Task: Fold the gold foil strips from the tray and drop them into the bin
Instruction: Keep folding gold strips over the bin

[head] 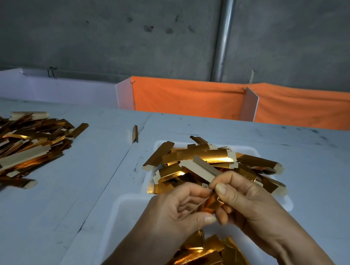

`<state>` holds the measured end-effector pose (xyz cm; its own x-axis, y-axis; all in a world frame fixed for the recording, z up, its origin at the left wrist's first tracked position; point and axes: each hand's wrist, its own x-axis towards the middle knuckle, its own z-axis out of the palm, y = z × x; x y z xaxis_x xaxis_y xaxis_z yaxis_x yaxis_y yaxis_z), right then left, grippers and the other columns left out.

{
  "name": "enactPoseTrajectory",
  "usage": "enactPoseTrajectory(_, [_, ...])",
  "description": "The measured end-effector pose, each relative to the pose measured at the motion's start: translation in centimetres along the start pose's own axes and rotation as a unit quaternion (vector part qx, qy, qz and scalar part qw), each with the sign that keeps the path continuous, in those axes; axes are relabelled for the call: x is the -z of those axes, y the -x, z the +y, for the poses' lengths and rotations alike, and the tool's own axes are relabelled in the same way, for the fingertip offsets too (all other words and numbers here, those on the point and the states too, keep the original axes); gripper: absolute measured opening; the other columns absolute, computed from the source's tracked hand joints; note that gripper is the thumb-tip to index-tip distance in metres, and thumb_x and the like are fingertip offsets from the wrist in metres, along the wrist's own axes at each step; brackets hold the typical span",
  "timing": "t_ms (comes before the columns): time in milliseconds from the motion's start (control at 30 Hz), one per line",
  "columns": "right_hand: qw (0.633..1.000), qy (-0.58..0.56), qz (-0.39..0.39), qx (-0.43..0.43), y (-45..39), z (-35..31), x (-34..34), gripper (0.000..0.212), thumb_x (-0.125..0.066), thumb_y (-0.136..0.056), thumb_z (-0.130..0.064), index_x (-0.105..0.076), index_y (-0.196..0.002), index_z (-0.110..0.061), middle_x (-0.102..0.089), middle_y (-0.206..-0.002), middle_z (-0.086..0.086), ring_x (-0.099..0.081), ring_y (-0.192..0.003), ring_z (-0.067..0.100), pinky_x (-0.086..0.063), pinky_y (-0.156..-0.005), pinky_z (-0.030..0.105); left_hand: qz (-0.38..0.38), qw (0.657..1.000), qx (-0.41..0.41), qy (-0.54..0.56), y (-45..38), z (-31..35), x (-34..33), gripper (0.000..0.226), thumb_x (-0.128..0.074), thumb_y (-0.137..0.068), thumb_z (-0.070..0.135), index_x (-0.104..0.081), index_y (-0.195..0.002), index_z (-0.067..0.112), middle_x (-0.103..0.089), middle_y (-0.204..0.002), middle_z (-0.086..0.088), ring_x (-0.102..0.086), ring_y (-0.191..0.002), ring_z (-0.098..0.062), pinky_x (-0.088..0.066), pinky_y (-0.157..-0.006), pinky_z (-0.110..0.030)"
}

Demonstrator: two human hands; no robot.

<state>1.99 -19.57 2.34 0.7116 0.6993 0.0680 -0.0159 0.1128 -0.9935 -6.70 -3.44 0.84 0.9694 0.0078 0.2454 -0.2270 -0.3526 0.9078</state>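
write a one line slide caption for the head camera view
Both hands, left and right, pinch a gold foil strip above white trays of strips.

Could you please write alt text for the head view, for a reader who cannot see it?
Two bare hands, left hand and right hand, pinch one gold foil strip above white trays heaped with strips. A loose pile of strips lies on the table at left.
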Motion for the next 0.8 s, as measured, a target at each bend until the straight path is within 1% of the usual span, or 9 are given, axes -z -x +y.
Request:
enactPoseTrajectory(133, [0.999, -0.025, 0.02, -0.042, -0.15, -0.14, 0.29, 0.042, -0.061, -0.075, -0.049, -0.067, -0.091, -0.011, -0.051, -0.056, 0.002, -0.055, -0.05, 0.015, -0.048, -0.051, 0.021, 0.002, 1.0, 0.013, -0.025, -0.18, 0.12, -0.19, 0.043, -0.073, -0.079, 0.029, -0.05, -0.113, 0.042, -0.064, -0.109, 0.024, -0.058, -0.11, -0.002, -0.05, -0.095, -0.033])
enactPoseTrajectory(233, [0.993, -0.068, 0.035, -0.086, -0.2, -0.14, 0.73, 0.059, -0.055, -0.075, -0.06, -0.063, -0.097, -0.005, -0.052, -0.059, 0.008, -0.057, -0.051, 0.02, -0.05, -0.05, 0.026, 0.033, 0.997, 0.002, -0.076, -0.21, 0.13, -0.21, 0.048, -0.072, -0.08, 0.034, -0.043, -0.111, 0.056, -0.056, -0.111, 0.038, -0.049, -0.114, 0.007, -0.047, -0.091, -0.016])
enactPoseTrajectory(300, [0.989, -0.067, 0.022, -0.133, -0.17, 0.03, 0.88, 0.071, -0.054, -0.072, -0.064, -0.059, -0.105, -0.001, -0.062, -0.072, 0.018, -0.066, -0.061, 0.027, -0.055, -0.054, 0.031, 0.056, 0.993, -0.012, -0.105, -0.22, 0.37, -0.25, 0.054, -0.071, -0.081, 0.035, -0.037, -0.114, 0.061, -0.051, -0.112, 0.045, -0.042, -0.115, 0.015, -0.042, -0.084, -0.006])
enactPoseTrajectory(367, [0.982, -0.06, -0.034, -0.178, -0.07, 0.24, 0.82, 0.075, -0.053, -0.074, -0.065, -0.062, -0.112, -0.001, -0.068, -0.089, 0.027, -0.071, -0.078, 0.033, -0.058, -0.063, 0.034, 0.064, 0.989, -0.025, -0.13, -0.23, 0.49, -0.38, 0.062, -0.07, -0.082, 0.034, -0.032, -0.125, 0.059, -0.047, -0.115, 0.048, -0.04, -0.119, 0.014, -0.041, -0.095, -0.016])
enactPoseTrajectory(433, [0.973, -0.076, -0.094, -0.197, 0.02, 0.24, 0.63, 0.064, -0.054, -0.082, -0.062, -0.067, -0.112, -0.007, -0.068, -0.101, 0.03, -0.071, -0.089, 0.034, -0.059, -0.071, 0.035, 0.064, 0.985, -0.034, -0.156, -0.19, 0.63, -0.5, 0.066, -0.068, -0.084, 0.035, -0.029, -0.131, 0.057, -0.047, -0.117, 0.047, -0.039, -0.124, 0.007, -0.037, -0.103, -0.024])
enactPoseTrajectory(500, [0.966, -0.107, -0.123, -0.198, 0.04, 0.04, 0.51, 0.057, -0.059, -0.083, -0.055, -0.066, -0.116, -0.009, -0.065, -0.109, 0.032, -0.07, -0.095, 0.035, -0.059, -0.076, 0.036, 0.062, 0.982, -0.045, -0.174, -0.08, 0.65, -0.51, 0.062, -0.066, -0.085, 0.036, -0.028, -0.128, 0.061, -0.048, -0.118, 0.046, -0.036, -0.127, 0.007, -0.032, -0.105, -0.02])
enactPoseTrajectory(633, [0.965, -0.154, -0.114, -0.179, -0.07, 0.08, 0.59, 0.062, -0.08, -0.071, -0.042, -0.064, -0.121, -0.01, -0.059, -0.123, 0.031, -0.069, -0.097, 0.034, -0.059, -0.083, 0.042, 0.032, 0.983, -0.037, -0.179, 0.01, 0.67, -0.4, 0.059, -0.063, -0.088, 0.032, -0.027, -0.115, 0.071, -0.041, -0.136, 0.036, -0.025, -0.138, 0.001, -0.029, -0.114, -0.038])
enactPoseTrajectory(733, [0.969, -0.162, -0.08, -0.17, -0.08, 0.2, 0.71, 0.073, -0.093, -0.054, -0.031, -0.065, -0.115, -0.003, -0.062, -0.117, 0.032, -0.068, -0.093, 0.033, -0.057, -0.081, 0.041, 0.003, 0.982, -0.043, -0.185, 0.02, 0.84, -0.48, 0.06, -0.065, -0.083, 0.044, -0.027, -0.122, 0.07, -0.017, -0.145, 0.039, -0.01, -0.14, 0.005, -0.019, -0.117, -0.034])
enactPoseTrajectory(800, [0.969, -0.17, -0.065, -0.165, -0.08, 0.13, 0.67, 0.073, -0.095, -0.05, -0.028, -0.066, -0.112, 0.0, -0.066, -0.107, 0.03, -0.07, -0.087, 0.031, -0.059, -0.073, 0.036, -0.002, 0.982, -0.049, -0.183, -0.01, 0.74, -0.46, 0.064, -0.066, -0.077, 0.055, -0.027, -0.127, 0.067, -0.013, -0.146, 0.04, -0.01, -0.14, 0.007, -0.018, -0.115, -0.029])
